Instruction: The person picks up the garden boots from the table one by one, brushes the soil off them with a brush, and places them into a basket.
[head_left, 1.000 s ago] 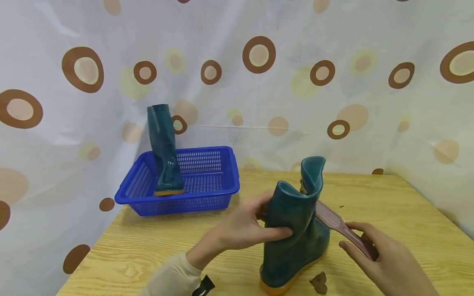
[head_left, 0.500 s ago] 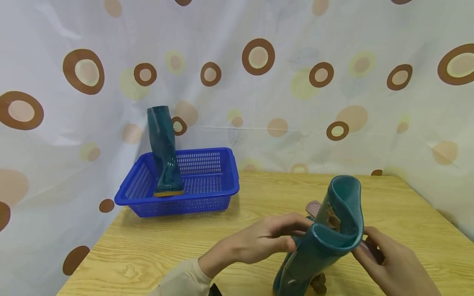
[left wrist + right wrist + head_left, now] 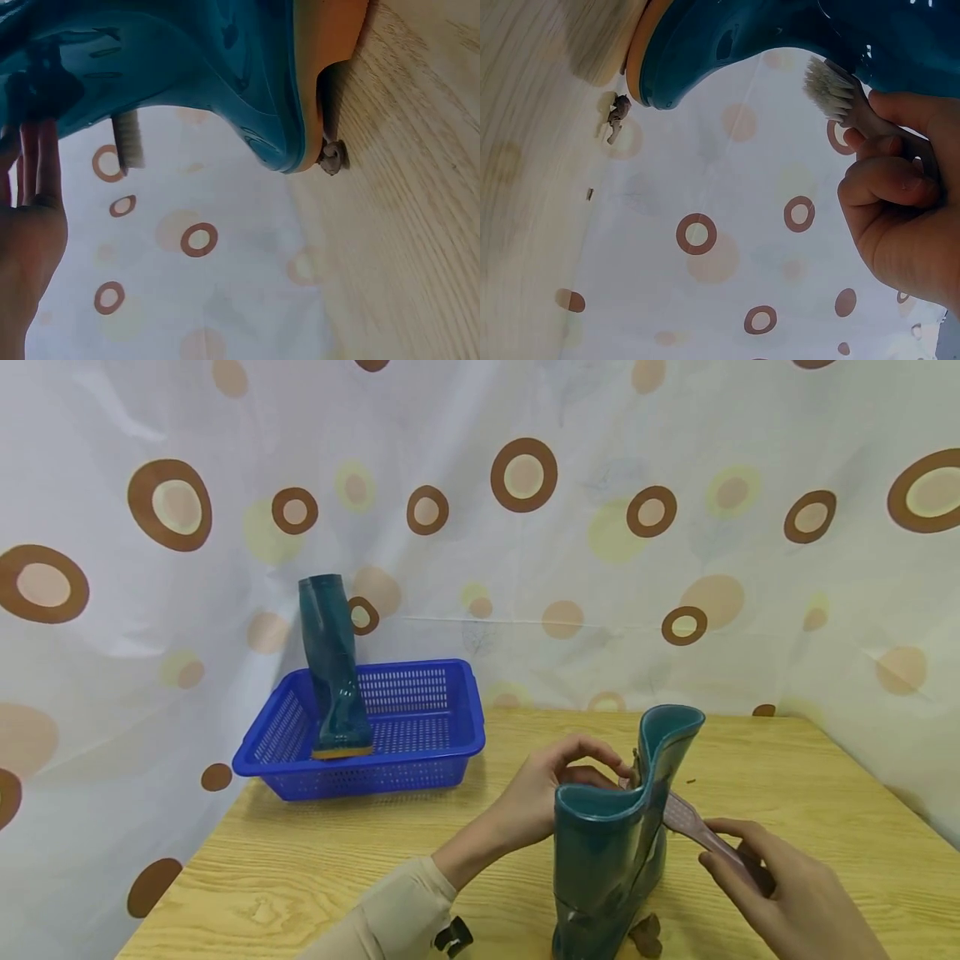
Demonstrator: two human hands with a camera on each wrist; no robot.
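A teal rubber boot point(image 3: 596, 877) stands at the table's front, its shaft squeezed so that the top edge bends inward. My left hand point(image 3: 536, 793) holds the shaft near the top from the left, with bent fingers beside a brown clump point(image 3: 636, 768) there. In the left wrist view, the same hand point(image 3: 34, 217) touches the shaft with its fingertips. My right hand point(image 3: 787, 893) grips the mauve handle of a scrub brush point(image 3: 684, 817), which reaches behind the boot. Pale bristles point(image 3: 829, 88) show in the right wrist view, close to the boot.
A second teal boot point(image 3: 333, 668) stands in a blue plastic basket point(image 3: 360, 764) at the back left. Brown lumps point(image 3: 647, 935) lie on the wooden table point(image 3: 817, 777) by the boot. A patterned white sheet point(image 3: 480, 560) hangs behind the table.
The boot has turned and shifted toward the front edge. My left hand has moved its hold up to the far left of the shaft. The right hand keeps the brush, still behind the boot.
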